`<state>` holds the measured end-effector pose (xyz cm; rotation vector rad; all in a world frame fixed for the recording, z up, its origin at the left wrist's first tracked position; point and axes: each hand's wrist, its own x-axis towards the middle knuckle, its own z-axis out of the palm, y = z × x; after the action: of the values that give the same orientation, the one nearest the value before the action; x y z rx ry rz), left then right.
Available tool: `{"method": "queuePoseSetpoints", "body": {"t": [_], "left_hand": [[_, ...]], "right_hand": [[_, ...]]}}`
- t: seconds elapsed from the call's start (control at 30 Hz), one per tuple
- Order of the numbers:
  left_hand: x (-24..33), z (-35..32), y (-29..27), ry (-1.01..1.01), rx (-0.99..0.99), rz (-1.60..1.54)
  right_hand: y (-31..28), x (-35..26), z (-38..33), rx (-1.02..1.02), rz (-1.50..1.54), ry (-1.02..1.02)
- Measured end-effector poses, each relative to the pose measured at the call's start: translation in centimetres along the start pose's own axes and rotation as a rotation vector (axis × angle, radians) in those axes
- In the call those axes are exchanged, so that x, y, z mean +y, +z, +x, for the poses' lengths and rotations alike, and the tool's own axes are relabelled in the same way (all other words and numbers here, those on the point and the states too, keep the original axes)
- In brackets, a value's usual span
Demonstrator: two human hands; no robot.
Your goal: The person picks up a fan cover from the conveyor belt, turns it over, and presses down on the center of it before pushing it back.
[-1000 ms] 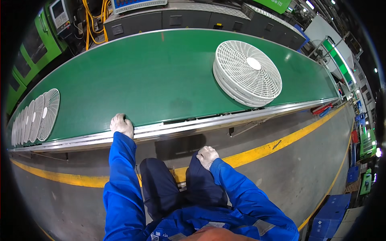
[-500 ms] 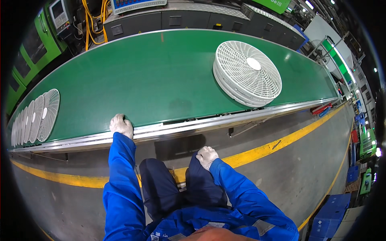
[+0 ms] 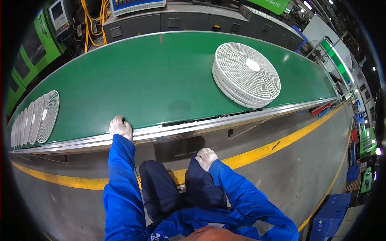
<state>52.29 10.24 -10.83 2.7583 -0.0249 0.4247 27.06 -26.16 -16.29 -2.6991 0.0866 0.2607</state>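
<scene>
My left hand (image 3: 121,127), in a whitish glove, rests on the near metal rail (image 3: 173,130) of a green conveyor belt (image 3: 132,80). Its fingers lie over onto the belt, the thumb a little apart, with nothing held. On my right knee (image 3: 196,170) lies my right hand (image 3: 206,158), gloved too, its fingers draped loosely and empty. A stack of round white fan grilles (image 3: 251,76) sits on the belt to the right, away from both hands. At the far left of the belt, several more fan grilles (image 3: 47,116) stand tilted in an overlapping row.
Behind the belt run grey machine cabinets (image 3: 185,22) and a control panel with coloured buttons (image 3: 136,5). Orange hoses (image 3: 85,24) hang at the back left beside a green machine (image 3: 34,48). A yellow line (image 3: 257,152) crosses the floor. Blue boxes (image 3: 330,213) stand at the lower right.
The whole view has shifted very slightly. Both hands stay where they were, and the fan grilles keep their places on the belt.
</scene>
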Motion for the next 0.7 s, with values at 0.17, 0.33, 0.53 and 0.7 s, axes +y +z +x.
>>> {"method": "queuePoseSetpoints", "body": {"t": [0.17, 0.33, 0.53, 0.7], "left_hand": [[-0.04, 0.05, -0.03, -0.002, -0.006, 0.003], [-0.17, -0.04, 0.09, 0.017, 0.011, -0.005], [-0.22, -0.02, 0.14, 0.016, 0.01, -0.012], [-0.2, -0.08, 0.22, 0.02, 0.022, -0.019]], "right_hand": [[-0.1, -0.1, 0.05, -0.016, -0.006, 0.004], [-0.14, -0.15, 0.1, -0.033, 0.013, 0.015], [0.0, -0.08, 0.0, -0.001, 0.006, -0.005], [0.04, -0.15, 0.09, 0.0, -0.005, -0.002]]}}
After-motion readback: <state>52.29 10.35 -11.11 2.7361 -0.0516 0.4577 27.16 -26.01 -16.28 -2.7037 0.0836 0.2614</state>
